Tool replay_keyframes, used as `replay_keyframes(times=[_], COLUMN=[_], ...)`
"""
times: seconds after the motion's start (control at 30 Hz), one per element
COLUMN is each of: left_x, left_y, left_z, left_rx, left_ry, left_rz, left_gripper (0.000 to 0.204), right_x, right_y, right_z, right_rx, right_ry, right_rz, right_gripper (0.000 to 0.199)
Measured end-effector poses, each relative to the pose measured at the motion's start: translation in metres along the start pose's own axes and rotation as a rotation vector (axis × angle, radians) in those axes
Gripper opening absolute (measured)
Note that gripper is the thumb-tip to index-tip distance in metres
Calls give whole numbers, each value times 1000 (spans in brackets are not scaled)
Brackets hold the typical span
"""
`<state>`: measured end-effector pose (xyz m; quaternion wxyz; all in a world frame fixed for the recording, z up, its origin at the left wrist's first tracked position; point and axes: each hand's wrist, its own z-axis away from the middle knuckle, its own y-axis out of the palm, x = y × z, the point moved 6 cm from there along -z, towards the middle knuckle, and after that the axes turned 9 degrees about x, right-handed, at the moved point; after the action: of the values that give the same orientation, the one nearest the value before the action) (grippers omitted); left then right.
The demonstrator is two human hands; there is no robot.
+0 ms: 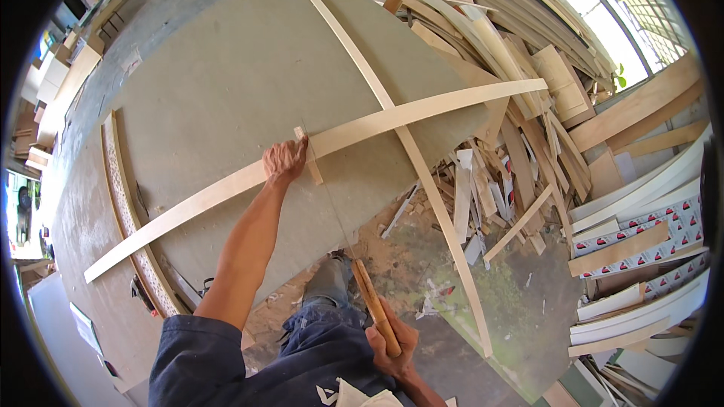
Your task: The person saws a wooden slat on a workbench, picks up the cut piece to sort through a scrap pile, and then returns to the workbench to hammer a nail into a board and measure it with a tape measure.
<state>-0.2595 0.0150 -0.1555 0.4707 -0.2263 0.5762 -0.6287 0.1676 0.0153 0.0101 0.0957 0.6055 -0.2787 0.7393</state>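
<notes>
A long pale wooden strip (354, 127) lies across a large grey-brown board, running from lower left to upper right. My left hand (285, 160) is closed over the strip left of its middle, pressing it down. My right hand (394, 338), nearer my body, grips the wooden handle (368, 294) of a handsaw. Its thin blade (332, 202), seen almost edge-on, reaches away from me to the strip just right of my left hand. There, a short wood piece (314, 171) lies crosswise under the strip. I cannot tell how deep the blade sits.
Another long strip (433, 188) passes beneath the first and overhangs the near edge of the board (219, 68). A patterned strip (130, 215) lies on the left. Scrap wood (520, 136) is heaped at the right, with stacked white and printed pieces (641, 234) beside it.
</notes>
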Motion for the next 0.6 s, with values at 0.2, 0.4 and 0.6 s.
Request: replay_keyframes(times=[0.2, 0.4, 0.6], left_x=[8, 2, 0], left_y=[5, 0, -2], left_z=[-3, 2, -2], left_rx=[-10, -2, 35], left_ry=[-9, -10, -34], left_rz=[9, 28, 8], left_gripper=[66, 68, 69], right_x=[15, 25, 19], right_y=[-10, -17, -21], right_z=[-3, -12, -17], right_rx=[81, 90, 91], right_ry=[24, 27, 39], right_rz=[-189, -128, -163], right_gripper=[62, 61, 61])
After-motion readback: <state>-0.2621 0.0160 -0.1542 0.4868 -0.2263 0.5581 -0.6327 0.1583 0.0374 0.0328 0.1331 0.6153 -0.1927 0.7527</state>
